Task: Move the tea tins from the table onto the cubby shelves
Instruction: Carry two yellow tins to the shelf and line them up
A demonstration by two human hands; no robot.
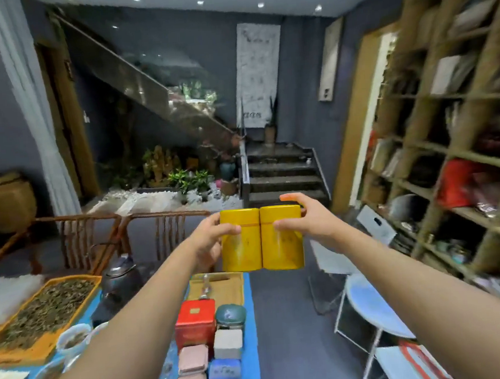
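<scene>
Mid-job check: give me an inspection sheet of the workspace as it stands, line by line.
Surface: table with blue cover, crowded along its right edge.
Job's things: two yellow tins held upright, side by side and touching, in the air beyond the table; red tin, green jar, grey box, pink boxes and blue tin on the table.
Clutter: tea tray, kettle, wooden board, bowls.
Grippers: left hand grips the left tin, right hand the right one.
Cables: nothing seen.
Surroundings: cubby shelves at right, mostly filled, blurred; folding chair; stairs ahead.
</scene>
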